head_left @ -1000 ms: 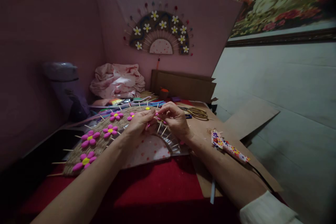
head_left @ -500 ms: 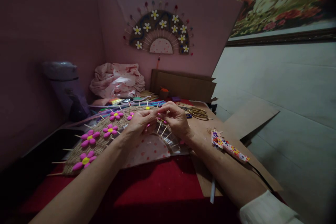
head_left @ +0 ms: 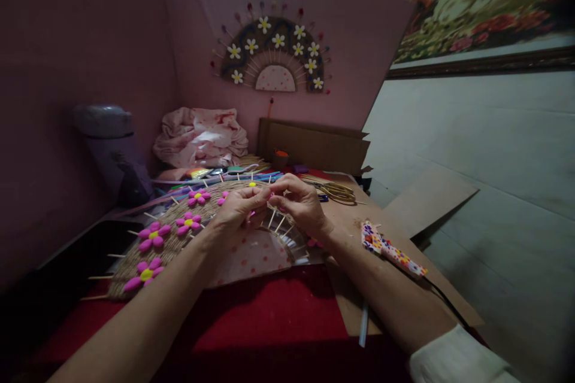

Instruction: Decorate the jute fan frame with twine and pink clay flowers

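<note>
My left hand (head_left: 242, 208) and my right hand (head_left: 300, 203) meet at the fingertips above a half-round fan (head_left: 123, 263) of coiled twine. Both are pinched closed; whatever is between the fingers is too small and hidden to make out, though a bit of pink shows by the left palm. Pink clay flowers (head_left: 153, 236) with yellow centres sit on the fan's left part, and thin wooden sticks (head_left: 96, 277) poke out around its edge. At the fan's base is a pink dotted half-circle (head_left: 256, 260). My hands hide part of the fan.
A flower-patterned glue gun (head_left: 390, 249) with a cord lies on cardboard to the right, near scissors (head_left: 336, 192). A glue stick (head_left: 363, 326) is by the front. Behind stand crumpled pink cloth (head_left: 202, 136), a purple bottle (head_left: 114, 155) and folded cardboard (head_left: 314, 146). Another fan (head_left: 274, 39) hangs on the wall.
The fingers of both hands have shifted very slightly while staying pinched together. Nothing else has visibly moved.
</note>
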Demonstrator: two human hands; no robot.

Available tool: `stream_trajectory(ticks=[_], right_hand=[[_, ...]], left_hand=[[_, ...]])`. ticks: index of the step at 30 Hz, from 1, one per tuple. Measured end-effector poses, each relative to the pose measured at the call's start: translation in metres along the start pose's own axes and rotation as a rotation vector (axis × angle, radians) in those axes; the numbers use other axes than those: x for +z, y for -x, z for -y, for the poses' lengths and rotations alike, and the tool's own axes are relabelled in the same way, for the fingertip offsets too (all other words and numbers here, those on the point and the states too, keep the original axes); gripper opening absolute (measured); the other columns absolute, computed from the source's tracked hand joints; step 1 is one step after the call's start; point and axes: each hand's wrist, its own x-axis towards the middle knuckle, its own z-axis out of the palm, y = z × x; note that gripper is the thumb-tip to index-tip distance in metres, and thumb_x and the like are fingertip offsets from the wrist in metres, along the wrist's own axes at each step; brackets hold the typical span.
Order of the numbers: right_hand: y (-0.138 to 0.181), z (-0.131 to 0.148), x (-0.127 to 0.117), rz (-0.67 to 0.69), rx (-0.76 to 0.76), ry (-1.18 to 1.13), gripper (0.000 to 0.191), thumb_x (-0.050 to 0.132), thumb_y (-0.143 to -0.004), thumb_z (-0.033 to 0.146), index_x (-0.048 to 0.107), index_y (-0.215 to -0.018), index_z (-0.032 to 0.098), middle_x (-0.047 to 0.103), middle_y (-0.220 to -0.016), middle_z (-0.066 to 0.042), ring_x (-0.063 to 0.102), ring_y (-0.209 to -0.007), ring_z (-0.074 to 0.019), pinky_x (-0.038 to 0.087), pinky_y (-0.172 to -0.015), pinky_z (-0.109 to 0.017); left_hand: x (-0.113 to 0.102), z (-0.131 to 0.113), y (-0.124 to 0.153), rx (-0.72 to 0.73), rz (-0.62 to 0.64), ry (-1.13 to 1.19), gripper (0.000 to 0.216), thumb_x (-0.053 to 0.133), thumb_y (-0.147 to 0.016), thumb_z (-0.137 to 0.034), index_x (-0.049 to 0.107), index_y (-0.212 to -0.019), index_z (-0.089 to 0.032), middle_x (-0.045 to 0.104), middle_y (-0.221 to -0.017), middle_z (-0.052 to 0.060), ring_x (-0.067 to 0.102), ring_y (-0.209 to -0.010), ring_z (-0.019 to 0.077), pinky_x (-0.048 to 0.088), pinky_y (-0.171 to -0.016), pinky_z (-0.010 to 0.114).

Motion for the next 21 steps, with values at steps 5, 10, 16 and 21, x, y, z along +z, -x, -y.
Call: stream_trajectory(ticks=[5, 10, 16, 21], right_hand=[[0.0001, -0.0023, 0.0, -0.041, -0.006, 0.036, 0.013, 0.071, -0.073, 0.035, 0.069, -0.077, 0.023, 0.056, -0.077, -0.002, 0.051, -0.072, -0.0137, 0.042, -0.061, -0.027], [0.0007, -0.0029, -0.0005, 0.007, 0.04, 0.04, 0.018, 0.071, -0.073, 0.035, 0.069, -0.086, 0.024, 0.055, -0.079, -0.002, 0.051, -0.071, -0.0132, 0.041, -0.055, -0.025], [0.0007, -0.0002, 0.0, -0.093, -0.028, 0.112, 0.008, 0.069, -0.076, 0.03, 0.067, -0.077, 0.022, 0.057, -0.077, -0.001, 0.053, -0.075, -0.0139, 0.043, -0.063, -0.027], [0.0009, 0.0031, -0.0008, -0.171, -0.023, 0.197, 0.007, 0.065, -0.079, 0.027, 0.065, -0.077, 0.021, 0.057, -0.081, -0.002, 0.054, -0.076, -0.0137, 0.041, -0.057, -0.025]], left_hand=[[0.0, 0.0007, 0.0001, -0.05, 0.015, 0.041, 0.036, 0.071, -0.069, -0.043, 0.051, -0.059, -0.014, 0.035, -0.042, -0.007, 0.028, -0.034, 0.0026, 0.016, -0.035, 0.018], [-0.001, 0.0, 0.0002, -0.026, 0.02, 0.029, 0.027, 0.073, -0.069, -0.031, 0.054, -0.06, -0.013, 0.037, -0.043, -0.006, 0.029, -0.034, 0.0021, 0.017, -0.034, 0.017], [0.0039, -0.0023, 0.0007, -0.068, -0.043, 0.141, 0.019, 0.07, -0.072, -0.027, 0.06, -0.071, -0.011, 0.047, -0.053, -0.004, 0.039, -0.04, 0.0029, 0.028, -0.037, 0.015], [0.0047, -0.0033, -0.0007, -0.089, -0.046, 0.126, 0.016, 0.056, -0.069, -0.003, 0.064, -0.082, -0.007, 0.057, -0.062, 0.002, 0.044, -0.044, 0.0032, 0.034, -0.042, 0.014]])
